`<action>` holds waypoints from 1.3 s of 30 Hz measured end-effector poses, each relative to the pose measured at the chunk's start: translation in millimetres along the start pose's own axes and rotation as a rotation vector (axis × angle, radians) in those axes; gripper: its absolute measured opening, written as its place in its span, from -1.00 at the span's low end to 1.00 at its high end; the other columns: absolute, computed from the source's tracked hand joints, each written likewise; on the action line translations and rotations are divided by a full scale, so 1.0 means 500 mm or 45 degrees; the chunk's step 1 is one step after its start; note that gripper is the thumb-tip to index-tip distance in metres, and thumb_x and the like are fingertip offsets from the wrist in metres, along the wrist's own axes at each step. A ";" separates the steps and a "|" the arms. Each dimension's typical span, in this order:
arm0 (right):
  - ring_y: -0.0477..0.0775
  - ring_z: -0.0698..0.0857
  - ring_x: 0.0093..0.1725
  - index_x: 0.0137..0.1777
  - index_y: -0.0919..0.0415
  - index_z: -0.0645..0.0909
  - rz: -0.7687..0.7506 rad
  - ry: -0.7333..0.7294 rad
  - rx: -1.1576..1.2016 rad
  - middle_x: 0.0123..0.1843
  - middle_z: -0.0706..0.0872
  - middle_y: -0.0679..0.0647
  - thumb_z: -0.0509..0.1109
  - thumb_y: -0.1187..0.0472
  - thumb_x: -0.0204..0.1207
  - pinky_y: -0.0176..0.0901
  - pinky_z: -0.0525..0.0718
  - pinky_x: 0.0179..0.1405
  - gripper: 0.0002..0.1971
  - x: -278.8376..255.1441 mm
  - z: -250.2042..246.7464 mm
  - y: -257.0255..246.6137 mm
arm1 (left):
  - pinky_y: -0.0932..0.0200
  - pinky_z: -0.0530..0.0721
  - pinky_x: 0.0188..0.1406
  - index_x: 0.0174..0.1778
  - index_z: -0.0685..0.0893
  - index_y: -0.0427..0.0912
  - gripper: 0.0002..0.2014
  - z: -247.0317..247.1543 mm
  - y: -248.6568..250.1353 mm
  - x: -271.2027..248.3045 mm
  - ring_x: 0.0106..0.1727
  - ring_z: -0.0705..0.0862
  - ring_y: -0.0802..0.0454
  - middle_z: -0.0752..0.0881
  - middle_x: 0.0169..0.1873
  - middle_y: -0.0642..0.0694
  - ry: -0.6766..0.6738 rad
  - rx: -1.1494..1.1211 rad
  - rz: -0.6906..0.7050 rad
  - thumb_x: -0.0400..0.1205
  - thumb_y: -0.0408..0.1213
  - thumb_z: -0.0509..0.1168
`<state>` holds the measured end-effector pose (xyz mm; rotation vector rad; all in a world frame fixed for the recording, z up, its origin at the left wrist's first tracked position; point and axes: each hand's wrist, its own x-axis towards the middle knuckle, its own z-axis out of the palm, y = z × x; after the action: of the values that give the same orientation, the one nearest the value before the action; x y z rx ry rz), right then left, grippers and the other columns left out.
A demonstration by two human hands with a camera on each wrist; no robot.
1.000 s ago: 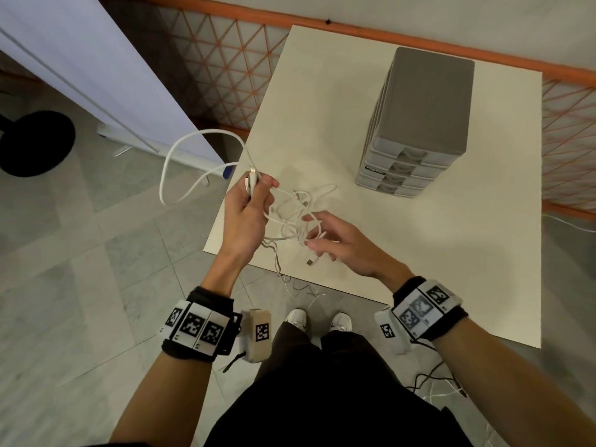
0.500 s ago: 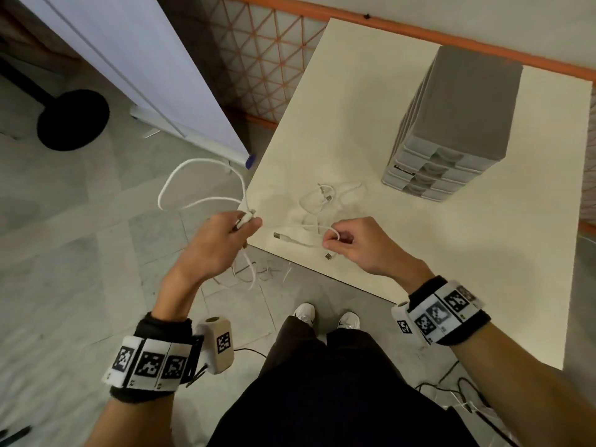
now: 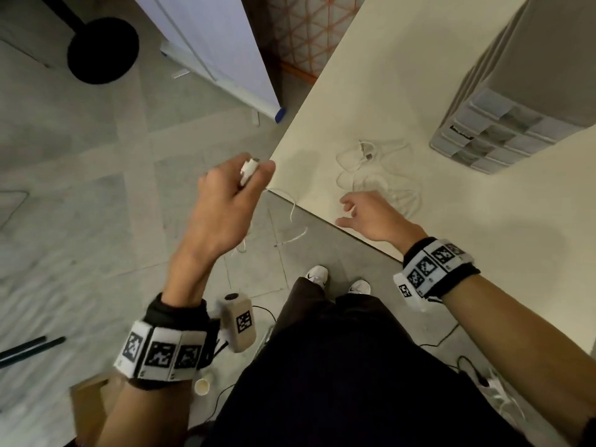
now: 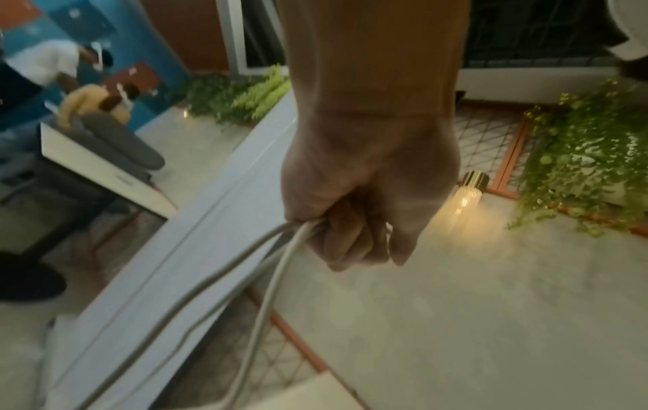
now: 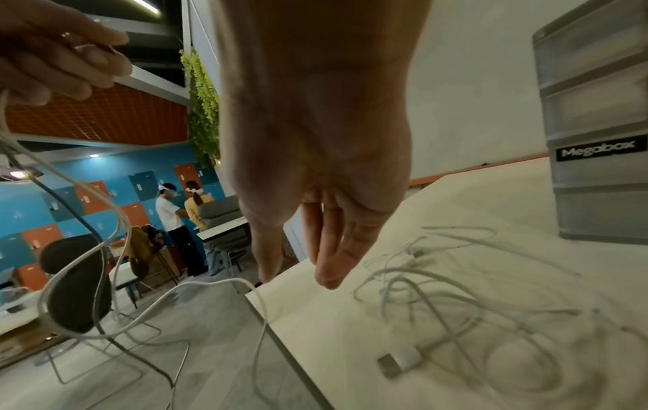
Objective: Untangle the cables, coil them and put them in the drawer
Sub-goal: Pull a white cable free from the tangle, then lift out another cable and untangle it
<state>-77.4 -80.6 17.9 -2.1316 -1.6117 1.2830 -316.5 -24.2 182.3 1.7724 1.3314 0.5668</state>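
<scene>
My left hand (image 3: 225, 201) is raised off the table's left corner and grips a white cable; its plug (image 3: 248, 167) sticks out above my fingers. In the left wrist view the fist (image 4: 354, 222) closes round the cable strands (image 4: 224, 291), which hang toward the floor. A loose tangle of white cables (image 3: 377, 175) lies on the cream table (image 3: 387, 75), also seen in the right wrist view (image 5: 456, 299) with a USB plug (image 5: 399, 360). My right hand (image 3: 364, 214) hovers open over the table's near edge, fingers (image 5: 333, 249) straight and holding nothing. The grey drawer unit (image 3: 516, 101) stands at the back right, all drawers closed.
The table's left corner (image 3: 274, 188) lies between my hands. An orange lattice fence (image 3: 306, 30) and a white panel (image 3: 209, 37) stand behind on the left. A black round stand base (image 3: 103, 50) is on the floor. Other cables lie by my feet (image 3: 338, 282).
My left hand pulled its cable up and left, free of the tangle. My right hand let go of the cable it pinched and opened. The tangle now rests on the table.
</scene>
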 end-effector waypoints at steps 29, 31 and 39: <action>0.32 0.67 -0.22 -0.18 0.32 0.59 -0.371 0.307 -0.883 -0.20 0.64 0.25 0.54 0.61 0.07 0.06 0.74 -0.40 -0.65 0.015 0.009 0.185 | 0.13 0.34 -0.39 -0.32 0.36 -0.17 -0.63 0.353 0.006 0.118 -0.40 0.32 0.07 0.38 -0.46 -0.09 -0.286 -0.235 0.050 0.81 -0.17 0.18; 0.32 0.64 -0.18 -0.12 0.31 0.59 -0.387 0.393 -0.677 -0.15 0.63 0.24 0.45 0.61 0.23 0.15 0.72 -0.34 -0.71 0.002 -0.012 0.177 | 0.11 0.36 -0.38 -0.32 0.35 -0.11 -0.64 0.354 0.006 0.119 -0.38 0.35 0.06 0.40 -0.44 -0.09 -0.267 -0.262 0.041 0.82 -0.16 0.16; -0.19 0.67 0.07 0.05 0.20 0.58 -0.241 0.780 0.552 0.11 0.67 -0.01 0.39 0.36 0.63 -0.30 0.65 -0.10 -0.92 -0.116 -0.142 0.112 | 0.20 0.38 -0.33 -0.31 0.32 0.04 -0.65 0.378 0.049 0.138 -0.36 0.35 0.09 0.39 -0.48 0.18 -0.240 -0.404 0.099 0.84 -0.19 0.11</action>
<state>10.1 -128.3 58.3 -1.8007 -1.1205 0.7261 -136.5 -27.0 89.2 1.5778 0.9878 0.6009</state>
